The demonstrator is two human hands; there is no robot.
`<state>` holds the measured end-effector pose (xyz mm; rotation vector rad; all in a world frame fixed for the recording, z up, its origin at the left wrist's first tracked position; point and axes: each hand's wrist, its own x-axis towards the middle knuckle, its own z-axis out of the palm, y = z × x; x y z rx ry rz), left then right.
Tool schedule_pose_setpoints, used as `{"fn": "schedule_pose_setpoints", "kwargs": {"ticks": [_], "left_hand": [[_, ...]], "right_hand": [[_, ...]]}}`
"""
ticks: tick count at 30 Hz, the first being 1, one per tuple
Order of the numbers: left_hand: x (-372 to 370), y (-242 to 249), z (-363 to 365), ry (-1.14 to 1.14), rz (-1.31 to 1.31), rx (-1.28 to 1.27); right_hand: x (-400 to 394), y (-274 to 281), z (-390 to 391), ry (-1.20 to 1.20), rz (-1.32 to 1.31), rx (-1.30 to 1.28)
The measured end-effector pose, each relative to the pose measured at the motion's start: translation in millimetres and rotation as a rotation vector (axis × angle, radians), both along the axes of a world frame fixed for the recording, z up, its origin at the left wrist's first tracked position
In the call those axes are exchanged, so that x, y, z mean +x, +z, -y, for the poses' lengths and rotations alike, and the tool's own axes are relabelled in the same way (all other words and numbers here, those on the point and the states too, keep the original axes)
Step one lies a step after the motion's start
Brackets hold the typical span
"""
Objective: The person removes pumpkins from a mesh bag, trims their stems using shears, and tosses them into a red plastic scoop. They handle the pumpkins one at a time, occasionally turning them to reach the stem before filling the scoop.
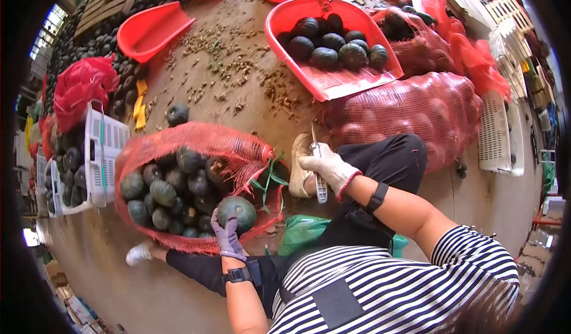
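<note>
Dull concrete floor (184, 286), partly strewn with dry crumbs, lies under everything. Nearest, the gloved left hand (227, 237) rests slightly parted fingers on one round, speckled green pumpkin (244, 208) at the mouth of one open red mesh sack (178, 135) of dark pumpkins (162, 193). The gloved right hand (332, 167) curls its fingers round one knife (322, 189). Beyond sit two bulging mesh bags (404, 114) and three smooth red plastic scoops (318, 75), one holding about ten dark pumpkins.

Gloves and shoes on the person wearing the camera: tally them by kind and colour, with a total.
White glove: 1
Purple glove: 1
Beige shoe: 1
White shoe: 1
Total: 4
</note>
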<state>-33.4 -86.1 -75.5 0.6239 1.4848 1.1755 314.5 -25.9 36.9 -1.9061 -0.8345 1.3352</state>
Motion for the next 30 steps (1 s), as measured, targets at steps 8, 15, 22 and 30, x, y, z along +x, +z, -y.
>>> {"fn": "schedule_pose_setpoints", "kwargs": {"ticks": [8,15,22,30], "left_hand": [[-15.6,9.6,68.6,-0.329,0.018,-0.342],[-54.3,135.3,-73.5,-0.176,0.044,-0.083],[-146.6,102.8,-156.9,0.043,-0.132,0.063],[-22.4,-146.6,2.7,-0.243,-0.331,-0.421]], "right_hand": [[12.7,-32.7,-0.8,0.068,-0.019,-0.064],[25.2,-72.9,-7.0,0.140,-0.090,-0.056],[1.0,-45.6,-6.0,-0.118,-0.198,0.052],[12.5,-65.0,3.8,0.025,-0.142,-0.087]]}}
